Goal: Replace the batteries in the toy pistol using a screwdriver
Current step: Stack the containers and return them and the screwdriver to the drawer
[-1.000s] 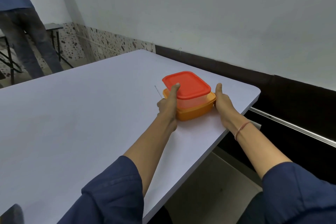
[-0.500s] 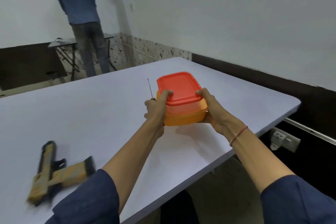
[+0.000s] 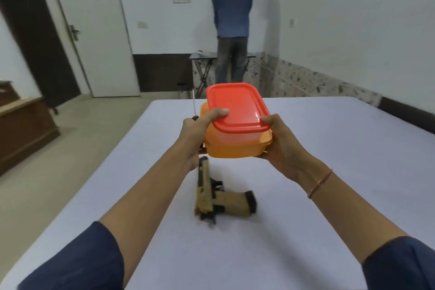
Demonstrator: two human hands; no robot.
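An orange plastic box (image 3: pixel 235 146) with a red lid (image 3: pixel 237 106) is held in the air above the table, between both hands. My left hand (image 3: pixel 200 129) grips its left side and also holds a screwdriver (image 3: pixel 193 105), whose thin shaft points up and away. My right hand (image 3: pixel 280 141) grips the box's right side, thumb on the lid. Below the box, the tan and black toy pistol (image 3: pixel 211 195) lies on its side on the white table (image 3: pixel 329 172), barrel pointing away, grip to the right. What is inside the box is hidden.
A person in a blue shirt (image 3: pixel 231 19) stands with back turned at the far wall beside a small folding table (image 3: pixel 202 63). A white door (image 3: pixel 94 30) and a wooden cabinet (image 3: pixel 23 129) are at the left. The table's left edge runs close to my left arm.
The box was lifted off the table's right corner and carried left, with both hands on it. The view swung left, so the pistol is now under the box.
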